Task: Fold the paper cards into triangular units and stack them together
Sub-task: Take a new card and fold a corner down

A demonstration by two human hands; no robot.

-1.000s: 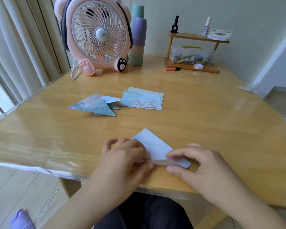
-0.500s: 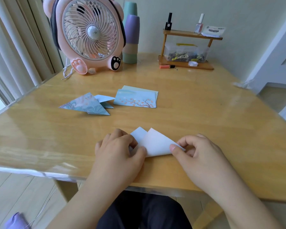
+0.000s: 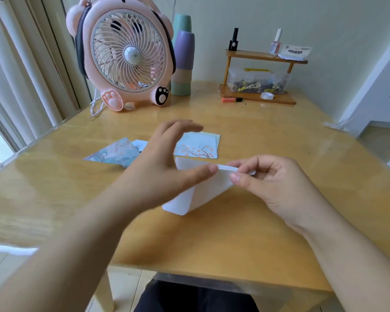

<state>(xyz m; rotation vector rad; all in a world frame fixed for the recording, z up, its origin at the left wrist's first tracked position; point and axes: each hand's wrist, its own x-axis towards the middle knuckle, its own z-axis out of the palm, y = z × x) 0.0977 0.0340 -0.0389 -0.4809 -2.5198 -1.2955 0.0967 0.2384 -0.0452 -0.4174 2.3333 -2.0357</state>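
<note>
Paper card (image 3: 203, 194), white side facing us, is up off the wooden table (image 3: 279, 221) right now, held in the air over the near-middle of it. It's half folded, so it reads as a wedge: the top edge runs roughly left to right between our two hands, and the body tapers down and to the left to a rounded corner that points toward the near edge of the table. So the long axis is on a diagonal, upper right to lower left.

Our right hand (image 3: 275, 183) has it pinched by the upper right corner, thumb and forefinger closed on the top edge and the other fingers curled in behind. Our left hand (image 3: 164, 167) is spread wide, fingers straight-ish and blurry, not gripping anything. Its thumb tip sits right at the card's top edge, but we can't tell if it's actually touching.

Farther back on the table, a folded triangular unit (image 3: 115, 154) in blue patterned paper lies flat, partly hidden behind the left hand, with a small stack of flat cards (image 3: 200, 147) with a tree print just to its right.

At the far edge there's a pink bear-shaped fan (image 3: 126, 57), stacked pastel cups (image 3: 182, 61) beside it, and a little wooden shelf (image 3: 261, 79) with nail polish bottles on top.
</note>
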